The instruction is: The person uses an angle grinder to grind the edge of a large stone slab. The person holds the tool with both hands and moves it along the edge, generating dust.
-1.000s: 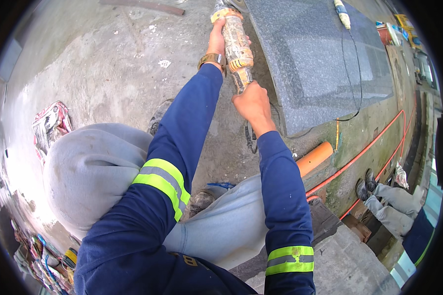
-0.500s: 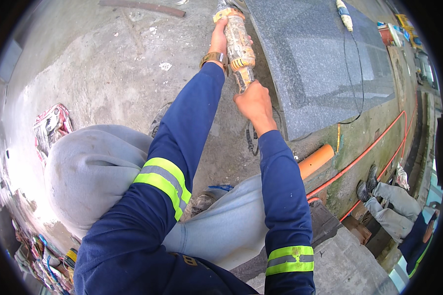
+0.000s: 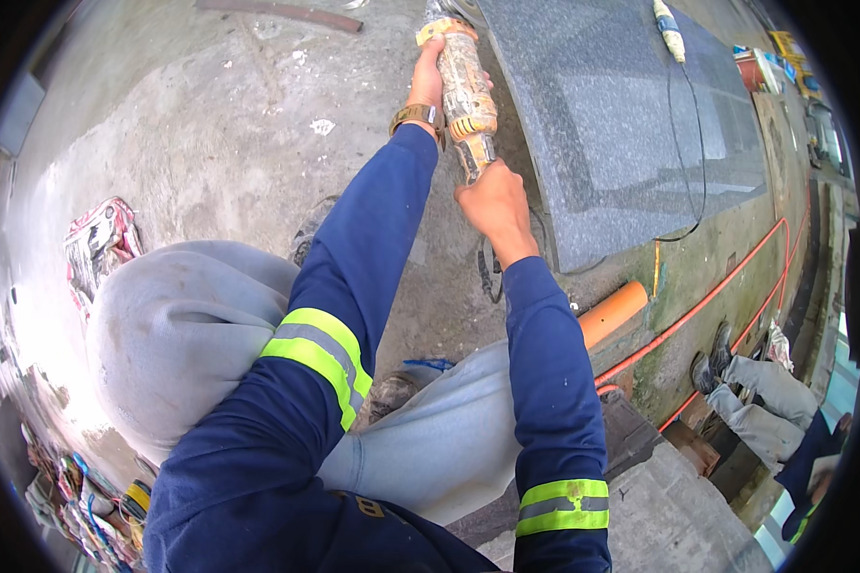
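Observation:
Both my hands are closed round a worn yellow angle grinder [image 3: 467, 91], its body scuffed and spattered with pale dust. My left hand [image 3: 428, 76] grips it near the head, thumb along the side. At the rear handle, my right hand [image 3: 498, 204] is wrapped round the narrower end. The grinder's head lies at the top of the view by the edge of a grey speckled stone slab [image 3: 602, 143]; the disc is mostly cut off there. A dark cord hangs below my right hand.
On the slab rests a blue-and-white cable connector [image 3: 671, 38] with a black cord. An orange pipe [image 3: 613, 314] and a red hose [image 3: 717, 292] lie to the right. Another person [image 3: 764, 406] is at the far right. Tangled cords and scraps [image 3: 96, 506] sit lower left.
My hands and the grinder hold almost the same place at the slab's edge. At the far right, the other person's upper body and arm have shifted slightly.

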Demonstrator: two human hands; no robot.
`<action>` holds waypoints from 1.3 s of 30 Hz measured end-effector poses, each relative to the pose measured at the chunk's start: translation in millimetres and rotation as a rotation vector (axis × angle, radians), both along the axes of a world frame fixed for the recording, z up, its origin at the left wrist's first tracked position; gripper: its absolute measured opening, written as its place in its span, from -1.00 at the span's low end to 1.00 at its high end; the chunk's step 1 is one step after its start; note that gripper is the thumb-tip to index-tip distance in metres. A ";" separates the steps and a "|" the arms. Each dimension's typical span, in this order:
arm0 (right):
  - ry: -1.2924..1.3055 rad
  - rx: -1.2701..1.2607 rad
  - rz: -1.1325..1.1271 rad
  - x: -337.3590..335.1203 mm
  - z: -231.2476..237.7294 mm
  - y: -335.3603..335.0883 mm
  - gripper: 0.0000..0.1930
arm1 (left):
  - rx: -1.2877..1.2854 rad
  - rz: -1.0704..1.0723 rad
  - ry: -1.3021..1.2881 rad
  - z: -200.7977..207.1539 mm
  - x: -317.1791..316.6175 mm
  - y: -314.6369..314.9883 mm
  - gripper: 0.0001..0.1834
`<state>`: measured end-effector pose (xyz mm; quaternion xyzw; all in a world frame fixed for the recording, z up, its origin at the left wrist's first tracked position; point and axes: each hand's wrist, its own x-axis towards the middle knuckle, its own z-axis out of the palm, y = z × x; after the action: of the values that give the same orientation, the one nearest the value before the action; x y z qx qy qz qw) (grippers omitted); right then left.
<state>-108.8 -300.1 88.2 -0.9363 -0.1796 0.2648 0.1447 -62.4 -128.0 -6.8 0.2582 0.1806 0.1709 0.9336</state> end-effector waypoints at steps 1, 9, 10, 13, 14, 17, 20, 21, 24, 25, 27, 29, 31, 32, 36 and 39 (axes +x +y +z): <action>-0.003 -0.004 -0.002 -0.4 0.1 -0.2 -0.53 | -0.001 0.000 -0.002 -0.2 -0.2 -0.2 -0.23; -0.005 -0.009 -0.004 -3.7 1.2 -4.9 -0.53 | 0.008 -0.001 -0.023 -1.7 -2.7 -3.0 -0.22; -0.003 -0.009 -0.001 -4.5 2.4 -4.9 -0.52 | 0.006 0.001 -0.022 -1.4 -3.7 -3.1 -0.22; 0.002 -0.011 0.001 -6.6 4.1 -5.4 -0.51 | 0.012 0.010 -0.015 -0.2 -6.0 -4.1 -0.22; 0.002 -0.013 0.000 -7.0 4.6 -5.8 -0.51 | 0.011 0.011 -0.013 0.5 -6.4 -4.7 -0.23; -0.003 -0.029 0.027 -8.2 5.6 -7.2 -0.59 | 0.011 0.013 -0.008 2.9 -7.7 -7.4 -0.23; -0.001 -0.030 0.023 -9.3 6.1 -8.5 -0.58 | 0.005 0.013 -0.009 3.1 -9.1 -8.8 -0.23; -0.004 -0.023 0.018 -9.6 5.0 -9.0 -0.56 | -0.005 0.011 -0.012 2.9 -9.6 -8.4 -0.23; -0.012 -0.007 0.006 -10.1 3.1 -10.4 -0.52 | -0.013 0.014 -0.009 3.4 -10.4 -9.1 -0.23; -0.011 -0.006 0.002 -10.7 3.7 -11.1 -0.52 | -0.013 0.016 -0.006 3.8 -10.7 -10.2 -0.23; -0.008 -0.005 -0.002 -11.1 3.9 -12.8 -0.52 | -0.013 0.017 -0.002 4.5 -11.4 -12.7 -0.23; -0.005 -0.004 0.000 -11.8 3.4 -13.6 -0.52 | -0.006 0.018 -0.007 4.6 -12.4 -12.9 -0.23; -0.010 -0.003 0.012 -12.2 1.7 -14.7 -0.52 | 0.004 0.015 -0.016 4.8 -13.8 -13.0 -0.24; -0.012 -0.002 0.018 -12.6 1.5 -15.1 -0.52 | -0.001 0.014 -0.015 4.8 -14.9 -13.0 -0.24; -0.013 -0.003 0.015 -14.0 5.2 -16.2 -0.51 | -0.028 0.004 -0.013 4.0 -15.4 -14.5 -0.24; -0.008 -0.012 0.024 -13.6 6.1 -15.4 -0.53 | -0.032 -0.003 -0.013 4.0 -14.5 -13.4 -0.24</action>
<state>-122.4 -315.5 94.4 -0.9361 -0.1897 0.2637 0.1352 -76.9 -141.4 -2.8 0.2426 0.1769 0.1682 0.9389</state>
